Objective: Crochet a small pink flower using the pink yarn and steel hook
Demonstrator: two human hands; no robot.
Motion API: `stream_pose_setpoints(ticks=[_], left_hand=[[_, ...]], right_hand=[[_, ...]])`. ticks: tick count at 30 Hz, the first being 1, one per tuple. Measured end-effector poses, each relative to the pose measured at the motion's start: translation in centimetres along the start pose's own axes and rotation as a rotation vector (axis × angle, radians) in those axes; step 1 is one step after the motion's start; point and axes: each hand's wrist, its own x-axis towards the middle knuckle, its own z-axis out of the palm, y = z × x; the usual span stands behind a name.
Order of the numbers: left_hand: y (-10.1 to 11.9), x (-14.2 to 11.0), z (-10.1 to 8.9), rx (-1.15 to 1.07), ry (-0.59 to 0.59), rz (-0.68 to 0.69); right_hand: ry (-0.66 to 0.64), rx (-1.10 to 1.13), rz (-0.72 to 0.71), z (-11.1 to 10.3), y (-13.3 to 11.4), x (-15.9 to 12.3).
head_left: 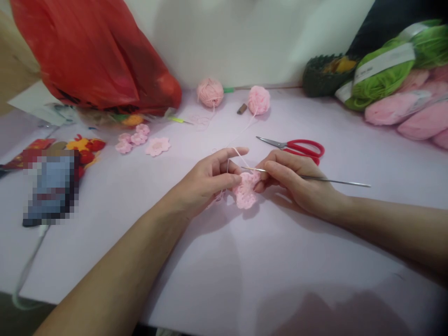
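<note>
In the middle of the head view, my left hand [213, 179] pinches the left edge of a pink crocheted piece [246, 192], its index finger raised with pink yarn running over it. My right hand [297, 179] is closed around a thin metal crochet hook [336, 181], whose shaft sticks out to the right. The hook's tip lies at the top edge of the piece, by the yarn strand. Some right fingertips touch the piece's right side. A strand leads up toward a fluffy pink yarn ball [259, 100] at the back.
Red-handled scissors [304, 148] lie just beyond my right hand. Another pink yarn ball [210, 92] sits at the back. Pink crocheted flowers [158, 146], a phone [52, 189] and a red bag [101, 56] are to the left. Green yarn skeins [383, 77] are stacked at right.
</note>
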Motion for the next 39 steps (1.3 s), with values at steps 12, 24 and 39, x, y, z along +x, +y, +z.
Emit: stream_pose_setpoints(ticks=[12,24,39], left_hand=[[0.14,0.02,0.17,-0.024,0.002,-0.001],[0.0,0.19,0.07,-0.139,0.018,-0.015],[-0.2,-0.16,-0.26,-0.018,-0.042,-0.021]], right_hand=[[-0.006,-0.027,-0.003,-0.1,-0.02,-0.04],[-0.01,0.015,-0.013,0.01,0.01,-0.03],[0.013,-0.025,0.008,-0.06,-0.12,-0.15]])
